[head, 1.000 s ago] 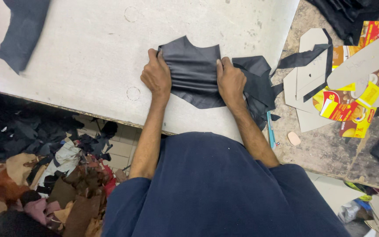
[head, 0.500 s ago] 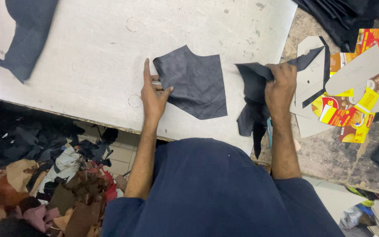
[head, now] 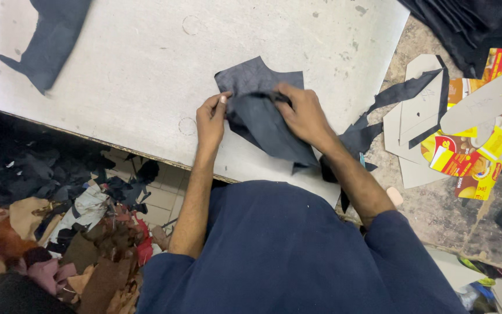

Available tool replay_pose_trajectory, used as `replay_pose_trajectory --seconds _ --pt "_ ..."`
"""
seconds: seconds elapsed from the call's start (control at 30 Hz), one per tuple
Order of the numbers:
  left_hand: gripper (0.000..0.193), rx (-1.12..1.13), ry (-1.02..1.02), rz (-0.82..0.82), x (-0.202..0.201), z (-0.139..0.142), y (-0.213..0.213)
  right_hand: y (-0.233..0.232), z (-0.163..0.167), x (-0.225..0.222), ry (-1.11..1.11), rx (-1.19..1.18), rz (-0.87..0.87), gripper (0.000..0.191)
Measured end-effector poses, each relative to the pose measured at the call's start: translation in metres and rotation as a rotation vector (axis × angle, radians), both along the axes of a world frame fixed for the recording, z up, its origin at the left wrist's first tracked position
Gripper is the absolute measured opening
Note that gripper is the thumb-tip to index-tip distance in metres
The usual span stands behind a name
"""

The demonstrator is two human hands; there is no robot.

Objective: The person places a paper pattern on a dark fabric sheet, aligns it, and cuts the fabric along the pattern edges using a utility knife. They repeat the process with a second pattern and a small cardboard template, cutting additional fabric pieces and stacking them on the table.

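A cut piece of dark blue-grey leather (head: pixel 260 78) lies flat on the white cutting board (head: pixel 146 64). Over its near half I hold a second, larger dark leather piece (head: pixel 274 134), which droops toward the board's front edge. My left hand (head: pixel 211 118) pinches its left edge. My right hand (head: pixel 303 113) grips its upper right part with fingers curled into the fold. Both hands sit close together just above the board.
Another dark leather piece (head: pixel 53 40) lies at the board's far left. Grey card templates (head: pixel 422 116) and a red-and-yellow printed carton (head: pixel 472 157) lie to the right on a worn table. A dark leather stack (head: pixel 472 26) is at top right. Leather scraps (head: pixel 59 232) cover the floor.
My right hand has brought the second leather piece in from the right and laid it over the flat piece. My left hand left the flat piece and took the new piece's edge.
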State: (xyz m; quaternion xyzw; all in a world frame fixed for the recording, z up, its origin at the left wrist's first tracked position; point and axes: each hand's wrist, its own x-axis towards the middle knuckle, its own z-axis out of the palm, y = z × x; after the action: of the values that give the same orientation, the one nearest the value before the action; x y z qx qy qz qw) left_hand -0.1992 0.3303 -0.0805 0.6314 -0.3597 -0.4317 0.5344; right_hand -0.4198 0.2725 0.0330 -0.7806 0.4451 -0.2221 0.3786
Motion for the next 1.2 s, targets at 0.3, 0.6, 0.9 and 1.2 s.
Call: replay_pose_trajectory --seconds 0.3,0.6,0.9,1.2 --pt "0.045 0.022 -0.435 0.011 -0.012 0.021 -0.008 -0.029 -0.056 0.017 0.146 -0.052 -0.195 0.018" --pt "0.079 -0.161 -1.124 0.284 -0.059 0.042 -0.014 -0.03 -0.039 -0.001 -0.04 0.138 -0.037 0.018" --pt "0.022 -0.09 0.523 -0.305 -0.04 0.004 -0.021 -0.018 -0.023 -0.015 -0.486 0.416 0.112 0.002" --pt "0.018 -0.097 -0.319 -0.039 -0.016 0.017 -0.049 -0.025 -0.015 -0.03 0.309 -0.389 -0.217 0.022"
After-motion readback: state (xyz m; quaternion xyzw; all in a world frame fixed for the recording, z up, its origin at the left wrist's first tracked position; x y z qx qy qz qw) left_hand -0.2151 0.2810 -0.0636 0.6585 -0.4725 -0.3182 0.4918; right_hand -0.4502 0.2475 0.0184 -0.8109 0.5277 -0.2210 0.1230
